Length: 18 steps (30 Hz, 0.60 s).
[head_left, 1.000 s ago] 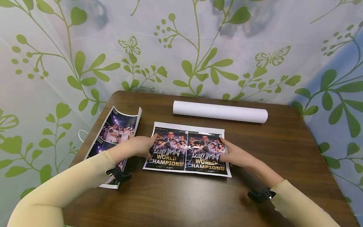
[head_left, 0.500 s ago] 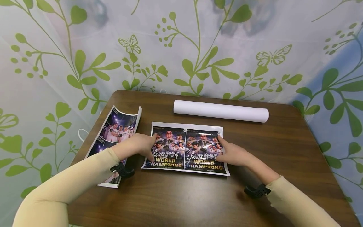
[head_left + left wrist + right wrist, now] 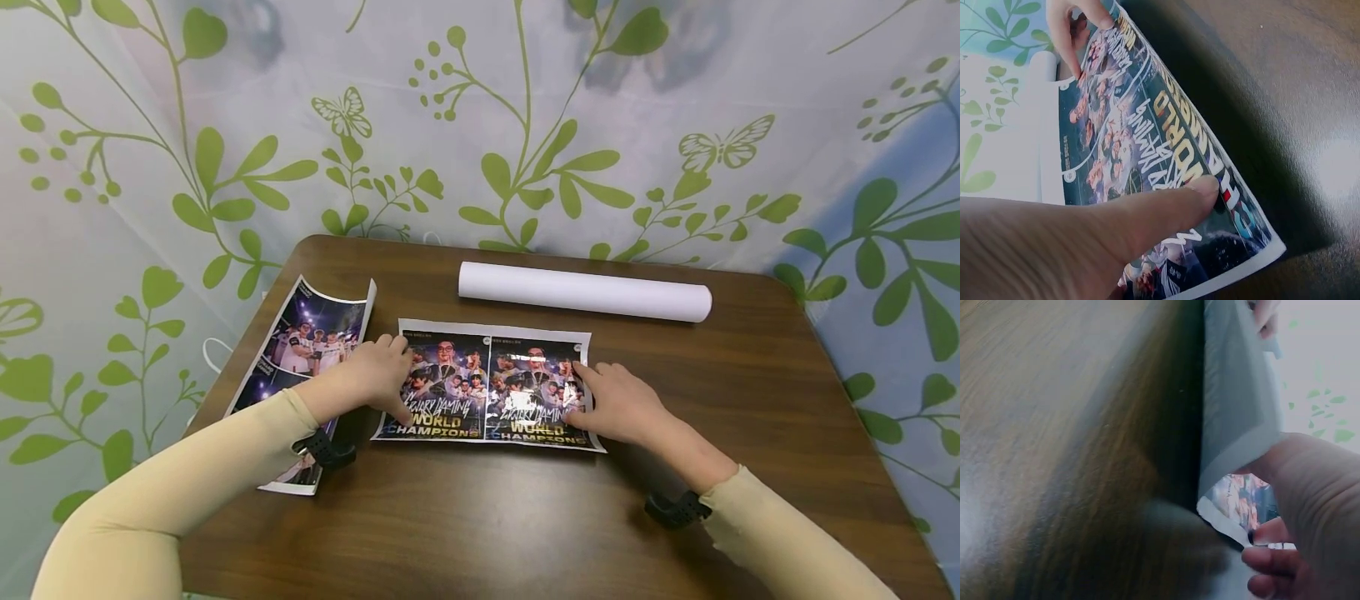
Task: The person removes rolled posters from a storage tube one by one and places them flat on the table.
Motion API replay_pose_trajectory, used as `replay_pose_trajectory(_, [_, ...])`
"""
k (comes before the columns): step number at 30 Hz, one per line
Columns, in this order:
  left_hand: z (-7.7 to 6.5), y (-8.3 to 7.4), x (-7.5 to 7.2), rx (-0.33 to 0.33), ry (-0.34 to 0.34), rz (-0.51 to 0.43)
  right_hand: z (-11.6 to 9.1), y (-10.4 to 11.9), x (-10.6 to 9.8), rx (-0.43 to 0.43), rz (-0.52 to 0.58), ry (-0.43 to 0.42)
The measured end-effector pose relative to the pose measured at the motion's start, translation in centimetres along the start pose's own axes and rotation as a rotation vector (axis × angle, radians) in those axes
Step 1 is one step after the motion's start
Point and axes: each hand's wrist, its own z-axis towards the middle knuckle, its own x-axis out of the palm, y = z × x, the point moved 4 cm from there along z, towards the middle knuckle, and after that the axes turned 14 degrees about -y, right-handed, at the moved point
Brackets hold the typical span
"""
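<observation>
A glossy poster sheet (image 3: 448, 390) with two matching "World Champions" pictures is held slightly above the table. My left hand (image 3: 375, 373) grips its left edge, the thumb (image 3: 1175, 209) lying on the printed face. At the other end my right hand (image 3: 624, 403) holds the right edge, with its thumb on top too. From the right wrist view, fingers of the right hand (image 3: 1310, 481) curl near the lifted edge, and the pale underside of the poster sheet (image 3: 1235, 412) shows. The left hand's other fingers are partly hidden by the hand itself.
A second printed poster (image 3: 318, 333) with curled edges lies at the left, partly behind my left forearm. A white paper roll (image 3: 585, 292) rests across the back of the brown wooden table (image 3: 480, 517). Behind hangs a leaf-patterned curtain (image 3: 480, 125).
The poster sheet has shifted slightly left, and its near edge sits a little higher in view. Fingers of both hands have moved along its side edges. The roll and second poster stay put.
</observation>
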Motion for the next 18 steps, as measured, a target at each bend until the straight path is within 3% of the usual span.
replay_pose_trajectory(4, [0.03, 0.11, 0.05, 0.025, 0.001, -0.003, -0.11, 0.11, -0.13, -0.102, -0.010, -0.099])
replay_pose_trajectory(7, [0.03, 0.13, 0.11, 0.032, 0.030, -0.037, -0.20, 0.07, -0.13, -0.154, 0.000, -0.098])
replay_pose_trajectory(12, [0.15, 0.19, 0.45, 0.038, 0.101, -0.107, -0.46, -0.21, 0.07, -0.183, 0.015, 0.011])
replay_pose_trajectory(18, [0.14, -0.10, 0.77, 0.045, 0.163, -0.055, -0.80, -0.28, 0.49, -0.182, 0.032, 0.117])
